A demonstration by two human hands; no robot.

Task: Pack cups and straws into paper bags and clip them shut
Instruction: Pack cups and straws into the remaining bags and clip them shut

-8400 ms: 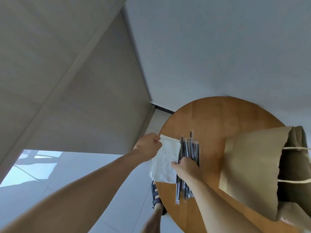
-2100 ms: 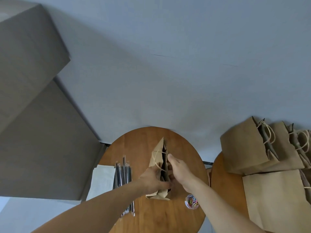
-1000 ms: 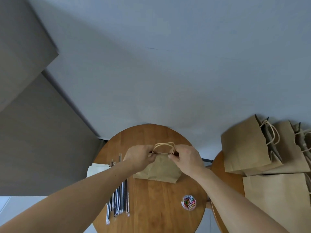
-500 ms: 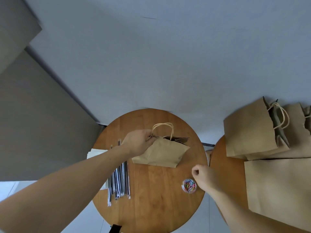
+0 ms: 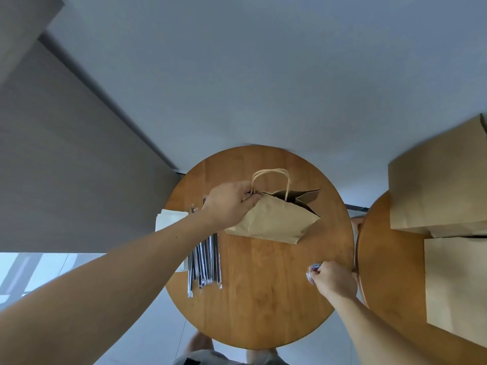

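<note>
Bag (image 5: 274, 219) of brown paper sits on the far half of the round table (image 5: 263, 306), its mouth gaping on the right side and its twine handle (image 5: 271, 175) arching above the top edge. The left hand (image 5: 232, 204) grips the bag at the top left corner, fingers curled round the paper rim right at the handle's left root, the arm reaching in across the straws (image 5: 207, 259). These lie in a bundle on the table's left side, wrapped, and beside a white paper stack (image 5: 168, 219) that overhangs the edge. The right hand (image 5: 333, 279) is low at the table's right edge, knuckles up, fingers bent and touching a small clip tub (image 5: 312, 271), which it mostly covers. Whether the fingertips pinch a clip cannot be told. To the right a second table (image 5: 390, 272) carries more bags (image 5: 442, 180), one standing and one lying flat, well apart from both hands.
</note>
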